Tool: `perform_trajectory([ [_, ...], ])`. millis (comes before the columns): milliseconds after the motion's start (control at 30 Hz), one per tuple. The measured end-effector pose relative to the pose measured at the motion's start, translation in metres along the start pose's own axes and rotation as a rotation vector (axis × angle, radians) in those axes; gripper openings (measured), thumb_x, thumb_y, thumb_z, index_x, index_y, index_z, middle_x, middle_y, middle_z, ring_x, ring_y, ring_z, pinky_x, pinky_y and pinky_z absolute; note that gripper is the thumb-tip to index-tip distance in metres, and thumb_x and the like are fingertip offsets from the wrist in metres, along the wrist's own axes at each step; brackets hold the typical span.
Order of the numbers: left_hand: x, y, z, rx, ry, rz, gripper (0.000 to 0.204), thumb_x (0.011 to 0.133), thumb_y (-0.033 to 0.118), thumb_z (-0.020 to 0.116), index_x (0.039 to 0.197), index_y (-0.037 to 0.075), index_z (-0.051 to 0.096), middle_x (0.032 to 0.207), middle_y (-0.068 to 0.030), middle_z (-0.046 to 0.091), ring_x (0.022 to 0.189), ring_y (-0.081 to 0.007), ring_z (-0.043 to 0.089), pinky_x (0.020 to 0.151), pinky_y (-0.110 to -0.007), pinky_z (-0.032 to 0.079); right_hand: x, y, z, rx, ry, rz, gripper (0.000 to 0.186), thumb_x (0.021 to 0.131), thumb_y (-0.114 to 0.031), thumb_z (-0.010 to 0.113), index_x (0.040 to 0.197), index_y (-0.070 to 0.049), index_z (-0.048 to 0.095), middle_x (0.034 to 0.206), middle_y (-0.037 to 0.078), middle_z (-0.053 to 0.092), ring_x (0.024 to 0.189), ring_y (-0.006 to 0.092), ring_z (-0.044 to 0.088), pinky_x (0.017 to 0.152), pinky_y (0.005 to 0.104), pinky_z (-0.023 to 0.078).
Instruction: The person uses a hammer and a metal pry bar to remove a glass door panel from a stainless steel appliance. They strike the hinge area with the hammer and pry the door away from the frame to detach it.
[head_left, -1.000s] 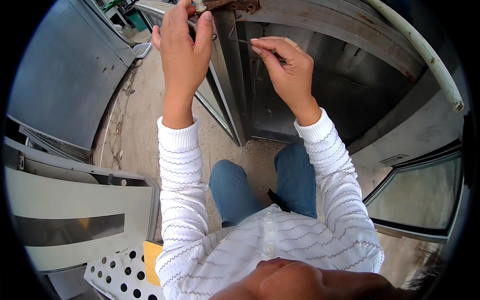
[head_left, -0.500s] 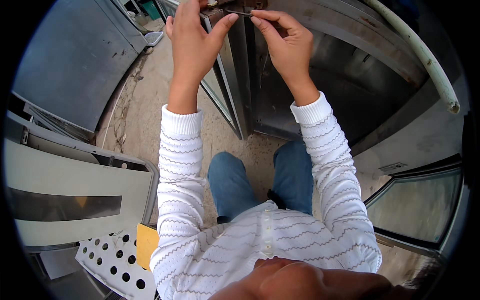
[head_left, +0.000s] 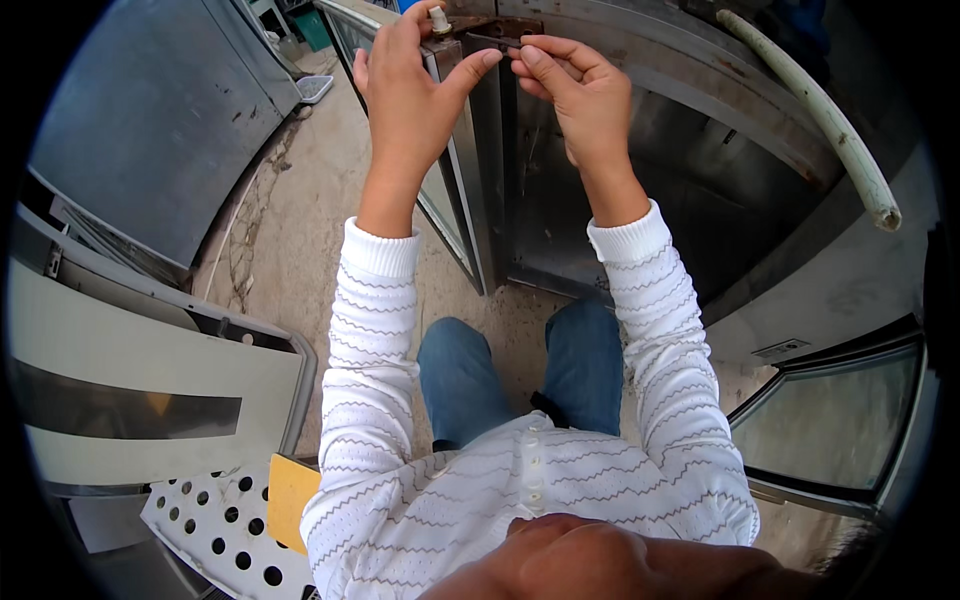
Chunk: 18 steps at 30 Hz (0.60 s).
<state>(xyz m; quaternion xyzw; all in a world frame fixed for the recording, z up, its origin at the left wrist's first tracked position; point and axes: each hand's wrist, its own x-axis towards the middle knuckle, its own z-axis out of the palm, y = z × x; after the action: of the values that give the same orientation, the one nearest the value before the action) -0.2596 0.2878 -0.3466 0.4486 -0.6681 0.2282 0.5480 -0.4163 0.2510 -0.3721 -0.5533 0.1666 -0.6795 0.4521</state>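
Observation:
A narrow metal-framed glass door [head_left: 478, 225] stands ajar at the front of a dark steel cabinet [head_left: 700, 190]. My left hand [head_left: 410, 110] straddles its upper corner, fingers on the far side and thumb stretched toward the right. Close to that thumb, my right hand [head_left: 592, 105] pinches a thin dark metal rod [head_left: 488, 39] between thumb and fingers. The rod points left beside a rusty hinge bracket [head_left: 520, 27]. A white plastic pin [head_left: 438, 19] stands up on the door's top corner. The tips of some left fingers are hidden.
A pale pipe [head_left: 835, 130] slants over the cabinet's right side. Another glass door [head_left: 835, 415] is at the right. On the left are a grey metal panel [head_left: 150, 120], a cream panel [head_left: 150, 350], a perforated white sheet [head_left: 215, 530] and a yellow block [head_left: 291, 500].
Both hands and the hinge corner sit slightly lower in view. My right fingers have shifted on the rod, and a small gap from my left thumb remains. More of the bracket shows.

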Motion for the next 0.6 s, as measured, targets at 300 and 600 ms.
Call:
perform_trajectory([
  [300, -0.001, -0.010, 0.004, -0.032, 0.016, -0.002, 0.056, 0.077, 0.039, 0.078, 0.122, 0.011, 0.059, 0.102, -0.0091, 0.063, 0.100, -0.0249, 0.061, 0.090, -0.038, 0.041, 0.003, 0.009, 0.001, -0.169, -0.019, -0.145, 0.014, 0.090, -0.004, 0.066, 0.101, 0.002, 0.071, 0.090, 0.005, 0.072, 0.081, 0.0089, 0.068, 0.073, 0.0215, 0.053],
  [600, -0.001, -0.009, 0.007, -0.005, 0.042, 0.011, 0.053, 0.078, 0.035, 0.078, 0.122, 0.011, 0.060, 0.100, -0.0088, 0.064, 0.098, -0.0243, 0.061, 0.090, -0.038, 0.041, 0.010, 0.001, 0.001, -0.236, -0.037, -0.187, 0.013, 0.089, -0.004, 0.066, 0.099, 0.002, 0.072, 0.086, 0.005, 0.073, 0.078, 0.0083, 0.067, 0.072, 0.0212, 0.053],
])
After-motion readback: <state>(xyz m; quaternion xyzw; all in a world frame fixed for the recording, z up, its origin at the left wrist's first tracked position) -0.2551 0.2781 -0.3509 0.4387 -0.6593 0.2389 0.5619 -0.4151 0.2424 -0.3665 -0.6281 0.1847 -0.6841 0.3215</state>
